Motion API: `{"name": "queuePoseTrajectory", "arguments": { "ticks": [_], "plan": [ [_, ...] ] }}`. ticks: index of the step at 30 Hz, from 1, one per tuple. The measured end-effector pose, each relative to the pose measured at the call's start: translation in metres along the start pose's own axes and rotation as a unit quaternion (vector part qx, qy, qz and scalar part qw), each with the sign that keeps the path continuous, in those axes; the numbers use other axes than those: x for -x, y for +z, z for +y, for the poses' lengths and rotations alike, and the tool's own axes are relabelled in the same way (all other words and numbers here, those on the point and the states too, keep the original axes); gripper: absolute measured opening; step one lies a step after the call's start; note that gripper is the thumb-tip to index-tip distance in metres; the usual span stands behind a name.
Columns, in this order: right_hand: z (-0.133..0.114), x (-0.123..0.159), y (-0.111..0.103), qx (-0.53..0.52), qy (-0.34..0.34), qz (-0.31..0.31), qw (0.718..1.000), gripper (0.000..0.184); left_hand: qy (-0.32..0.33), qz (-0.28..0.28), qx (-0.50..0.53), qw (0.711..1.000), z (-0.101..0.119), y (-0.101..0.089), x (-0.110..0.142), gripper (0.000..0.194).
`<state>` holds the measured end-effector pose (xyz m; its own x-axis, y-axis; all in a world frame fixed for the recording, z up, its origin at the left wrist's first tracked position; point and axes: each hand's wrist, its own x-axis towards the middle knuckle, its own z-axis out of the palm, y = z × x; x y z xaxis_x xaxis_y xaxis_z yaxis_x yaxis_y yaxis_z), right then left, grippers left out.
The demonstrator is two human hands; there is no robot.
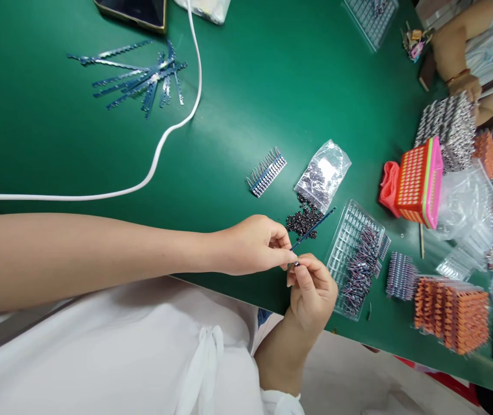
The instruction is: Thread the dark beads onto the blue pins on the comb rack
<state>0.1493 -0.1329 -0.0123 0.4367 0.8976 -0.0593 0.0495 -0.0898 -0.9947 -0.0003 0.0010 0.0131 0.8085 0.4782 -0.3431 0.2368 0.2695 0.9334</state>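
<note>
My left hand point(252, 245) pinches the near end of a thin blue strip point(315, 226) that slants up to the right over the green table point(250, 86). My right hand point(311, 291) is closed just below it, with a tiny dark bead point(297, 264) held between finger and thumb at the strip's end. A pile of the same dark beads point(303, 221) lies just beyond my fingers, spilling from a clear plastic bag point(324, 173). A clear tray point(350, 230) holding finished blue strips sits right of my hands.
A comb of blue strips point(267, 171) and a fan of loose strips point(142, 78) lie farther out. A white cable point(160, 144) curves across the table. A red and pink basket point(419, 181), orange part stacks point(451, 311) and another person's arm point(458, 52) are at the right.
</note>
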Motion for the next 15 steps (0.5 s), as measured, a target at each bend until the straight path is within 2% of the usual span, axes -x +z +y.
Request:
{"name": "queuePoseTrajectory", "arguments": {
  "ticks": [7,15],
  "plan": [
    [0.0009,0.0003,-0.0006,0.036,0.005,0.011,0.999,0.012,0.006,0.0,0.004,1.0,0.0004,0.0002,0.0019,0.022],
    [0.0003,0.0005,-0.0007,0.033,0.009,0.007,0.999,0.01,0.013,0.006,-0.011,1.0,-0.0007,0.0017,0.0019,0.023]
  ]
}}
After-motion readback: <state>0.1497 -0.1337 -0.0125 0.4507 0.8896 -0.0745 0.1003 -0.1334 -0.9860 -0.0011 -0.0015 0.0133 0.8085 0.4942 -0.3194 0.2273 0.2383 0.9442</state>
